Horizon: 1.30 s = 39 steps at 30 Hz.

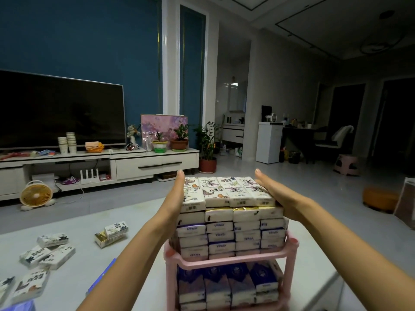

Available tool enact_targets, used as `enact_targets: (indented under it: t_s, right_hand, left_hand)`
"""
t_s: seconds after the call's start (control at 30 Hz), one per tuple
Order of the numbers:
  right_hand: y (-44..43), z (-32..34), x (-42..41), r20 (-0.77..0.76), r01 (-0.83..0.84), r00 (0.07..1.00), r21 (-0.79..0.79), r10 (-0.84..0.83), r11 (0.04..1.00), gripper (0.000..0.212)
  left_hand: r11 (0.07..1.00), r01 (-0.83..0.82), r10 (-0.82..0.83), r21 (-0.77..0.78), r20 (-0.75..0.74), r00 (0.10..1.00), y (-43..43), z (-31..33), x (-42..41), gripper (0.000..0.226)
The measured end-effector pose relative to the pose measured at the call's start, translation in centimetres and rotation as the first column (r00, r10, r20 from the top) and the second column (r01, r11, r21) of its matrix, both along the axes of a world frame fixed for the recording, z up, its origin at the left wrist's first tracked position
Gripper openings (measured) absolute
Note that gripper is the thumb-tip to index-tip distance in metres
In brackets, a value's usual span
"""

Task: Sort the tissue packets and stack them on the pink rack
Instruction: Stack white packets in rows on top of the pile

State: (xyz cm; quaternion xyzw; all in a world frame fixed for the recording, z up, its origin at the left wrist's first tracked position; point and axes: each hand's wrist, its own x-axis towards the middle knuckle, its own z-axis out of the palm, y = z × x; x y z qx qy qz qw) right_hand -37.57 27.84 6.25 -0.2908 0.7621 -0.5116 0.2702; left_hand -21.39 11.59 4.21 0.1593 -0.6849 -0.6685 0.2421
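A pink rack [226,259] stands on the white table right in front of me. Its upper shelf bears a tall stack of tissue packets [229,218], white bird-print ones on top, gold ones under them, then white and blue Vinda ones. The lower shelf holds dark blue packets [226,281]. My left hand [176,198] lies flat against the stack's left side, fingers straight. My right hand [276,194] presses flat on the stack's right side. Neither hand grips a packet. Loose packets [48,250] lie on the table at left, and two more packets [112,233] nearer the middle.
More loose packets [24,286] lie at the table's near left corner beside a blue object [101,279]. Beyond the table stand a TV cabinet [134,162] with a television, a small fan [36,195] on the floor, a potted plant [207,153] and an orange stool [379,198].
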Motion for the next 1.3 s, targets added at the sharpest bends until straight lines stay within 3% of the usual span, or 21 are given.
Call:
enact_targets:
  t_s: [0.1, 0.13, 0.17, 0.23, 0.3, 0.37, 0.43, 0.53, 0.63, 0.8, 0.93, 1.0, 1.17, 1.23, 1.3]
  right_hand:
    - [-0.2, 0.6, 1.0, -0.198, 0.156, 0.963, -0.13, -0.18, 0.979, 0.067]
    - [-0.2, 1.0, 1.5, -0.305, 0.21, 0.912, -0.226, -0.273, 0.951, 0.06]
    - [-0.2, 1.3, 2.4, -0.408, 0.231, 0.84, -0.325, -0.357, 0.917, 0.051]
    - [-0.4, 2.0, 5.3, -0.55, 0.164, 0.711, -0.476, -0.438, 0.864, 0.031]
    - [-1.2, 1.9, 9.1, -0.635, -0.022, 0.677, -0.521, -0.371, 0.853, 0.014]
    - [-2.5, 0.8, 13.7, -0.742, -0.243, 0.645, -0.424, -0.18, 0.872, 0.013]
    - [-4.7, -1.3, 17.9, -0.827, -0.417, 0.559, -0.229, 0.05, 0.879, 0.022]
    - [-9.3, -5.7, 21.7, -0.82, -0.564, 0.49, -0.039, 0.296, 0.825, 0.031]
    - [-14.5, -9.7, 23.2, -0.729, -0.551, 0.548, 0.053, 0.409, 0.833, 0.027]
    - [-21.9, -14.5, 24.5, -0.56, -0.51, 0.678, 0.109, 0.476, 0.853, 0.025]
    - [-28.5, -17.0, 25.8, -0.54, -0.52, 0.647, 0.202, 0.537, 0.83, 0.037]
    - [-32.2, -17.8, 26.1, -0.544, -0.523, 0.622, 0.248, 0.563, 0.816, 0.048]
    - [-40.7, -19.8, 26.1, -0.517, -0.455, 0.492, 0.533, 0.7, 0.714, 0.077]
    - [-41.7, -19.9, 25.9, -0.481, -0.425, 0.483, 0.602, 0.732, 0.676, 0.076]
    - [-41.8, -18.6, 26.1, -0.565, -0.371, 0.44, 0.593, 0.697, 0.715, 0.07]
  left_hand:
    - [0.998, -0.043, 0.041, -0.045, -0.043, 0.998, -0.4, -0.2, 1.0, 0.061]
    - [0.991, -0.114, 0.108, -0.071, -0.082, 0.991, -0.8, -0.3, 1.8, 0.054]
    - [0.976, -0.18, 0.168, -0.123, -0.099, 0.981, -1.7, -0.7, 2.7, 0.063]
    - [0.944, -0.252, 0.243, -0.215, -0.067, 0.968, -4.2, -2.5, 5.1, 0.08]
    - [0.92, -0.306, 0.305, -0.246, -0.044, 0.952, -6.4, -5.0, 8.4, 0.08]
    - [0.88, -0.399, 0.397, -0.259, -0.064, 0.916, -8.1, -8.3, 11.9, 0.06]
    - [0.773, -0.548, 0.53, -0.32, -0.148, 0.835, -9.5, -11.5, 15.3, 0.042]
    - [0.62, -0.692, 0.667, -0.369, -0.215, 0.713, -10.9, -15.4, 19.7, 0.037]
    - [0.508, -0.745, 0.719, -0.432, -0.264, 0.643, -12.1, -18.3, 23.0, 0.028]
    - [0.231, -0.883, 0.777, -0.409, -0.468, 0.42, -17.0, -18.8, 26.3, 0.031]
    - [0.173, -0.919, 0.867, -0.355, -0.387, 0.313, -20.3, -19.6, 28.6, 0.027]
    - [0.188, -0.926, 0.903, -0.327, -0.312, 0.294, -21.0, -20.8, 29.0, 0.028]
    - [0.234, -0.943, 0.932, -0.235, -0.224, 0.287, -22.3, -22.0, 29.7, 0.029]
    - [0.258, -0.939, 0.929, -0.226, -0.209, 0.305, -22.5, -22.1, 29.7, 0.023]
    - [0.28, -0.927, 0.925, -0.248, -0.189, 0.33, -22.6, -22.3, 29.6, 0.013]
